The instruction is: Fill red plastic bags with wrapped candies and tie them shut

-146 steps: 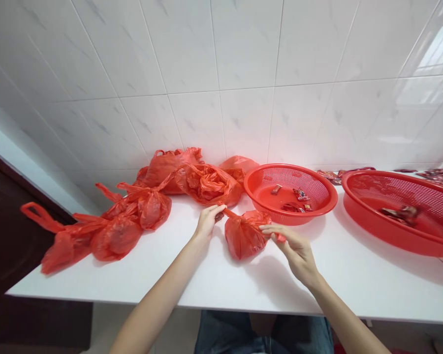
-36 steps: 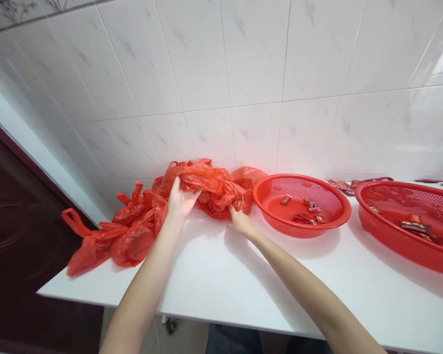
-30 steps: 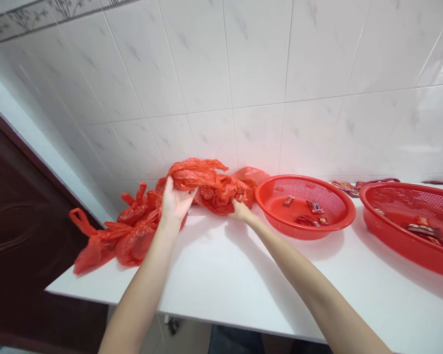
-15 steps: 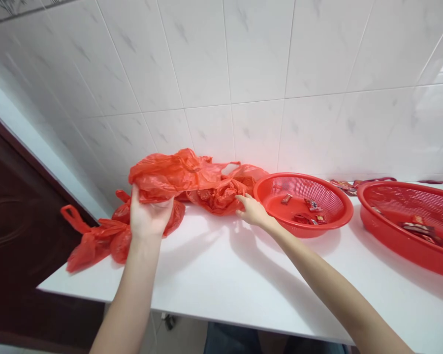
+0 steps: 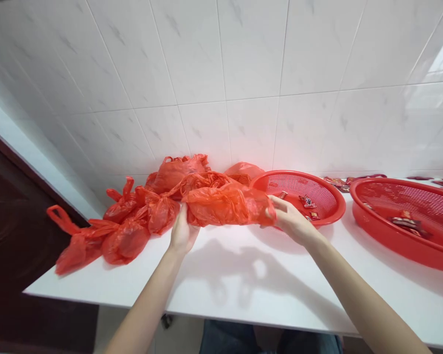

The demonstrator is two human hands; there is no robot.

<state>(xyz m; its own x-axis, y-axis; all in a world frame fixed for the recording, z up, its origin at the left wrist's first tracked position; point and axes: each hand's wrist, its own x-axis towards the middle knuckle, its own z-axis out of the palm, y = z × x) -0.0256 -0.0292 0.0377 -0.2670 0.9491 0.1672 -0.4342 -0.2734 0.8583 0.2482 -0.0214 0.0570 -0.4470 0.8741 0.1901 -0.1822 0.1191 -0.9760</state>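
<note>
I hold an empty red plastic bag (image 5: 227,205) stretched sideways above the white counter (image 5: 243,290). My left hand (image 5: 182,231) grips its left end. My right hand (image 5: 291,221) grips its right end, just in front of the smaller red basket (image 5: 327,216). Behind the bag lies a heap of loose red bags (image 5: 180,174) against the tiled wall. Several tied, filled red bags (image 5: 127,231) lie to the left of my left hand.
The smaller basket holds a few wrapped sweets (image 5: 306,201). A larger red basket (image 5: 391,241) with some sweets stands at the right. More wrappers (image 5: 354,180) lie by the wall behind the baskets. The counter ends at the left beside a dark door (image 5: 7,236).
My left hand pulled one bag off the heap and brought it forward. My right hand left the heap and took the bag's other end; the bag now hangs between both hands.
</note>
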